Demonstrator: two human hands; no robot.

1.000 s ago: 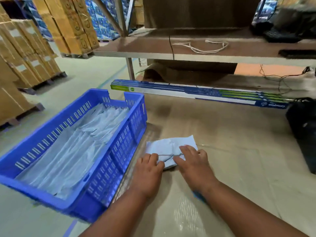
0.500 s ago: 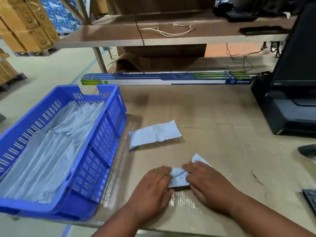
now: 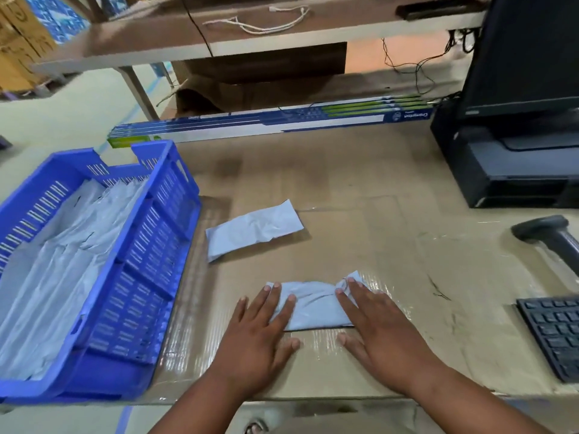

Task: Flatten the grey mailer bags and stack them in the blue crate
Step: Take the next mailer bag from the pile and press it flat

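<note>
Both hands lie flat with straight fingers, left hand (image 3: pixel 257 327) and right hand (image 3: pixel 379 324) pressing the grey bag (image 3: pixel 313 303) on the table (image 3: pixel 391 245). Half a second ago it was bunched up; now it is spread wider. Soon it can join the blue crate (image 3: pixel 150 245).

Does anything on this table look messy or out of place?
One grey mailer bag lies crumpled and askew beside the blue crate. The bag under the left hand and right hand is bunched at its middle.
</note>
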